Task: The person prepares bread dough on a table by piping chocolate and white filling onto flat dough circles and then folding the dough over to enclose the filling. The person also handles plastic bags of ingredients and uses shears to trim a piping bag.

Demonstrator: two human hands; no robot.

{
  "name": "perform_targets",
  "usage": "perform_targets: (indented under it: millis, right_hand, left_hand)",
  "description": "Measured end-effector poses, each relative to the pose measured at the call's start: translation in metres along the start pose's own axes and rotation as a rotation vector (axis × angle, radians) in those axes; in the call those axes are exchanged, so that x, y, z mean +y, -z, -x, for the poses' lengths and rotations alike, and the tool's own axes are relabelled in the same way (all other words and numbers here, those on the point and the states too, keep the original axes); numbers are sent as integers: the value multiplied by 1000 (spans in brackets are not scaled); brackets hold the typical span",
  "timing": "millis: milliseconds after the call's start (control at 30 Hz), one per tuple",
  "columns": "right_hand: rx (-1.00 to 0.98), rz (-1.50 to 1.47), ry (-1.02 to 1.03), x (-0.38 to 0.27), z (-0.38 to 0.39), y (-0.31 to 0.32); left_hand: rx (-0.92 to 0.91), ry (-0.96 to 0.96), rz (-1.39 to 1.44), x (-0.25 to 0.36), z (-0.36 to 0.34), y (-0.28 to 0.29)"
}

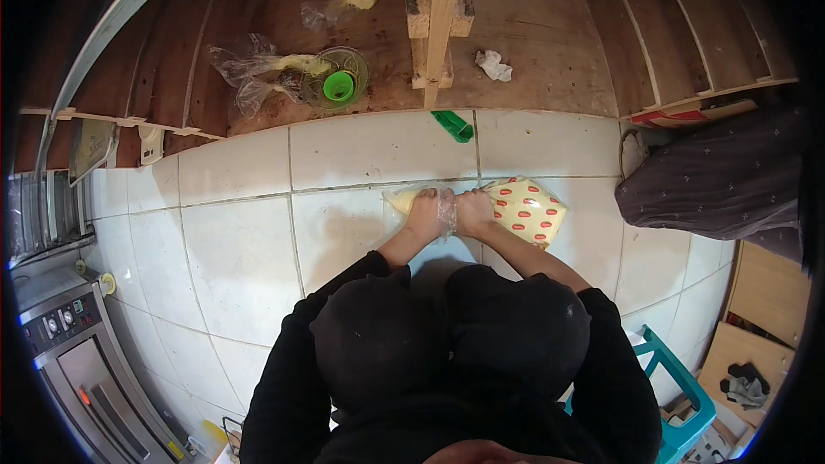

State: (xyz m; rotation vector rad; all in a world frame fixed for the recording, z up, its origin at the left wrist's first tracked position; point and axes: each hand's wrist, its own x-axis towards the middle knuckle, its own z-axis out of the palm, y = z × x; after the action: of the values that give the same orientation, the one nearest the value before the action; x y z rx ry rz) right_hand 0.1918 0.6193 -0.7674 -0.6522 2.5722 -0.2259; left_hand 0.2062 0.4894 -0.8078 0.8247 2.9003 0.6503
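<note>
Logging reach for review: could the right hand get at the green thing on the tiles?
Probably yes: only tile shows between the right hand and the green thing, though that hand would likely have to release the bag it grips first.

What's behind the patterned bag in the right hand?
White floor tiles show above and to the right of the patterned bag; the right hand grips its left end. Whatever lies directly behind the bag is covered and can't be seen.

Head view: wide fisheye, facing down, near, over knees (365,335) onto left hand (423,216), right hand (473,213) and tiled floor (236,262).
</note>
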Motion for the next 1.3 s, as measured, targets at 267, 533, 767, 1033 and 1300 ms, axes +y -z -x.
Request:
perform_targets:
  millis: [267,533,767,1033,1300]
  right_hand:
    - [84,6,-59,7,-2,-8]
    - [272,-156,113,5,11,-8]
    - [327,-94,161,6,13,-15]
    - [430,-73,223,9,16,-15]
    - [548,-41,274,21,22,-10]
  left_hand:
    - [-292,122,26,5,-16,22]
    - [-664,199,45,7,-19,45]
    - [-648,245,25,16,-14,50]
    - [-630,207,93,6,-8,47]
    - [-579,239,110,26,-12,73]
